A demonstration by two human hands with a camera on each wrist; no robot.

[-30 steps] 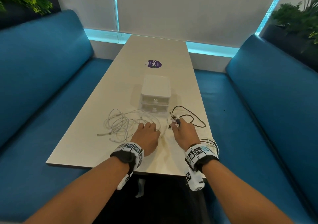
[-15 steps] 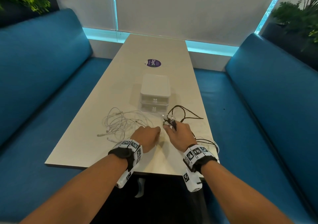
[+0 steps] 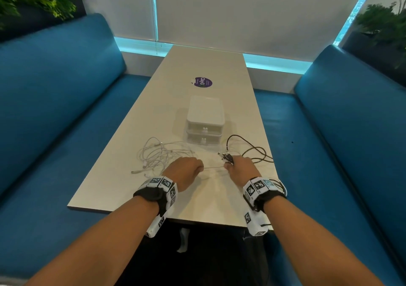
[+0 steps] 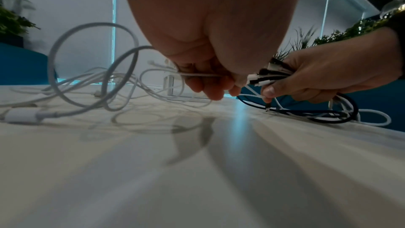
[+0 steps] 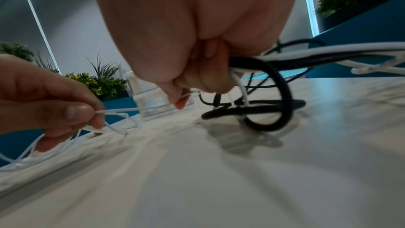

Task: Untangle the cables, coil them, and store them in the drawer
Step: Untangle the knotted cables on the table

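A tangle of white cables (image 3: 158,156) lies on the table left of centre, and a black cable (image 3: 248,147) loops to the right. My left hand (image 3: 198,168) pinches a thin white cable (image 3: 214,166) that runs taut across to my right hand (image 3: 229,164). The right hand grips a bundle of black and white plug ends (image 3: 226,157). In the left wrist view the left hand (image 4: 210,84) holds that white cable (image 4: 197,74) just above the table. The white two-drawer unit (image 3: 205,121) stands behind the hands, both drawers closed.
The long pale table (image 3: 167,110) runs between two blue benches (image 3: 55,110). A purple sticker (image 3: 203,82) lies beyond the drawer unit. More cable loops (image 3: 279,182) hang at the table's right edge near my right wrist. Plants stand in both back corners.
My hands were close together half a second ago and have since drawn apart, stretching the white cable between them. The black cable's loop has shifted on the table.
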